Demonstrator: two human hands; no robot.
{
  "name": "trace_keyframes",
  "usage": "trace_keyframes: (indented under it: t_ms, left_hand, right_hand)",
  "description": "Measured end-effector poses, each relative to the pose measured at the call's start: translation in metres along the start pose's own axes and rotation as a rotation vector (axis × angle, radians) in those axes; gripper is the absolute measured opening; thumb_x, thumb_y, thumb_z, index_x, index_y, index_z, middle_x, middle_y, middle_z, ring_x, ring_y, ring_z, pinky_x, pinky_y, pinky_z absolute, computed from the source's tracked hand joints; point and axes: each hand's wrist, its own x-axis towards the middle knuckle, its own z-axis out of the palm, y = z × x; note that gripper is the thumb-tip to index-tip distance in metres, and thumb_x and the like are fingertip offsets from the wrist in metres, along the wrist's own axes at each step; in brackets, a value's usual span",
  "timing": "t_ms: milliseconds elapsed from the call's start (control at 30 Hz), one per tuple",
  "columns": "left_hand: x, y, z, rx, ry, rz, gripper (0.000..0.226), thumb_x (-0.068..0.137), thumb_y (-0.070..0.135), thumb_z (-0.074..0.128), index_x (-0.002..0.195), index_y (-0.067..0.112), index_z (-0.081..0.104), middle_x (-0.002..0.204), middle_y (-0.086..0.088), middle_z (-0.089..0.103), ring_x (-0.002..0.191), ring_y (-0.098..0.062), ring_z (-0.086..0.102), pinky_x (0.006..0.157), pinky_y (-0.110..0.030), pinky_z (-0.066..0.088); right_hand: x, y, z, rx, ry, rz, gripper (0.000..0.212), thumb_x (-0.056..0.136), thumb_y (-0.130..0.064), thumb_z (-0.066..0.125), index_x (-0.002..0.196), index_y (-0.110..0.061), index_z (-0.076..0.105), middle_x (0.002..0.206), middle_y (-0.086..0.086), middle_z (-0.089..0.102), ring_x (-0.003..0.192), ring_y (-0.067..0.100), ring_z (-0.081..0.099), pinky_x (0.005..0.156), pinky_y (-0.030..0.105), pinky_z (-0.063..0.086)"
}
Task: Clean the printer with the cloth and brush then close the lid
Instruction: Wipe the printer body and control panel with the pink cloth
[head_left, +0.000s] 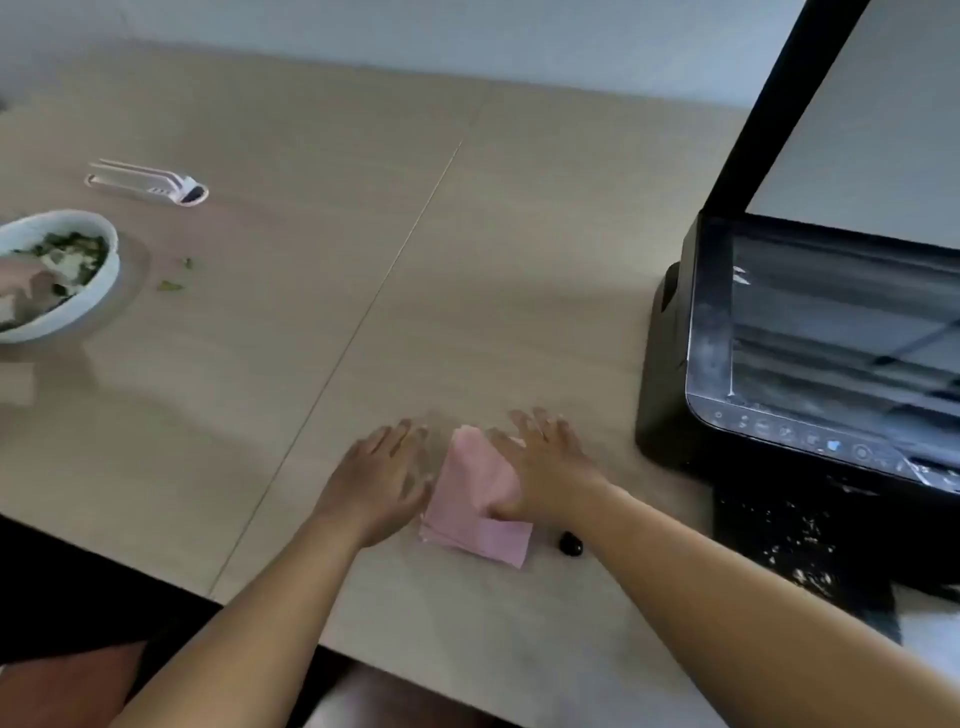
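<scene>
Cloth (475, 493), pink and folded, lies flat on the counter (311, 312) near its front edge, just left of the printer (810, 374). The right hand (545, 467) is laid on the cloth's right side, fingers spread and flat, with nothing pinched. The left hand (379, 478) is set just beside the cloth's left edge, also spread and empty; whether it touches the fabric cannot be told. A small black object (570, 543) sits just right of the cloth's near corner. The printer stands at the counter's right edge with its lid (769, 104) raised steeply and the scanner glass (841, 322) exposed, dust visible along its frame. White specks are scattered on the black tray (795, 540) in front. A white brush-like tool (148, 182) lies well apart toward the far left corner, beyond a bowl (57, 270) at the left edge.

Risk is judged to lie in the raised lid, which could be knocked and dropped onto a wiping hand. The folded cloth could also open when lifted and drag the black object off the front edge.
</scene>
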Motion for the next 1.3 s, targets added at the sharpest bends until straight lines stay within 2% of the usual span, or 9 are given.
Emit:
trace_keyframes:
  t_ms: [167,300,400,467,600,833,933,1100,1300]
  left_hand:
    - [-0.023,-0.022,0.036,0.048,-0.008,-0.010,0.078,0.084,0.061,0.011,0.152,0.023,0.014,0.161,0.003,0.005,0.147,-0.019,0.008,0.118,-0.039,0.009]
    - [-0.026,-0.028,0.050,0.060,0.035,0.001,0.072,0.089,0.059,0.014,0.153,0.025,0.011,0.161,0.004,0.000,0.148,-0.020,0.004,0.119,-0.042,0.006]
    - [-0.028,-0.028,0.054,0.061,0.056,-0.003,0.070,0.092,0.059,0.017,0.152,0.024,0.017,0.161,0.002,0.007,0.148,-0.021,0.009,0.118,-0.045,0.010]
    - [-0.029,-0.028,0.056,0.066,0.058,-0.012,0.067,0.094,0.058,0.019,0.151,0.024,0.020,0.161,0.002,0.012,0.147,-0.022,0.013,0.117,-0.046,0.012]
    - [-0.029,-0.029,0.054,0.070,0.040,-0.019,0.064,0.095,0.056,0.021,0.146,0.021,0.034,0.156,-0.002,0.029,0.142,-0.025,0.029,0.113,-0.047,0.022]
    - [0.016,-0.014,0.019,0.063,0.124,0.093,0.064,0.094,0.054,0.023,0.126,0.010,0.057,0.131,-0.010,0.059,0.118,-0.029,0.057,0.096,-0.041,0.043]
    - [0.056,0.010,-0.011,0.002,0.140,0.124,0.065,0.087,0.050,0.030,0.126,0.007,0.058,0.128,-0.014,0.060,0.117,-0.032,0.057,0.093,-0.045,0.048]
    - [0.106,0.084,-0.062,-0.194,0.207,0.281,0.071,0.084,0.055,0.028,0.137,0.010,0.046,0.137,-0.009,0.052,0.126,-0.027,0.046,0.100,-0.039,0.040]
    - [0.153,0.179,-0.097,-0.537,0.158,0.419,0.051,0.097,0.040,0.040,0.143,0.019,0.037,0.147,-0.001,0.043,0.135,-0.016,0.038,0.109,-0.027,0.029]
  right_hand:
    - [0.012,-0.028,0.034,-0.061,0.007,0.006,0.119,0.066,-0.082,0.056,0.152,-0.035,-0.011,0.160,0.007,-0.022,0.144,0.041,-0.024,0.115,0.058,-0.013]
    - [0.018,-0.028,0.046,-0.106,0.000,0.046,0.116,0.065,-0.081,0.054,0.152,-0.034,-0.006,0.161,0.010,-0.009,0.145,0.041,-0.007,0.115,0.060,-0.006]
    - [0.019,-0.030,0.046,-0.142,0.071,0.010,0.097,0.065,-0.075,0.036,0.150,-0.031,0.016,0.156,0.012,0.014,0.137,0.037,0.020,0.109,0.053,0.017]
    - [0.020,-0.032,0.045,-0.150,0.141,-0.028,0.070,0.080,-0.057,0.042,0.142,-0.028,0.031,0.144,0.012,0.032,0.120,0.033,0.037,0.094,0.044,0.030]
    - [0.025,-0.039,0.034,-0.058,0.129,-0.066,0.043,0.091,-0.027,0.047,0.133,-0.020,0.044,0.136,0.013,0.039,0.115,0.034,0.041,0.089,0.041,0.033]
    - [-0.009,-0.030,-0.018,0.144,0.349,-0.083,0.033,0.086,-0.020,0.050,0.119,-0.016,0.052,0.113,0.011,0.046,0.100,0.033,0.046,0.073,0.036,0.032]
    - [-0.031,-0.014,-0.053,0.184,0.490,-0.044,0.035,0.085,-0.021,0.048,0.120,-0.023,0.050,0.110,0.005,0.043,0.097,0.029,0.046,0.073,0.039,0.044]
    - [-0.069,0.026,-0.093,0.240,0.695,0.086,0.040,0.080,-0.019,0.050,0.119,-0.025,0.053,0.109,0.001,0.046,0.098,0.024,0.047,0.075,0.031,0.042]
    - [-0.105,0.106,-0.130,0.242,0.846,0.278,0.038,0.076,-0.021,0.057,0.114,-0.023,0.063,0.116,-0.003,0.055,0.101,0.024,0.048,0.084,0.040,0.046]
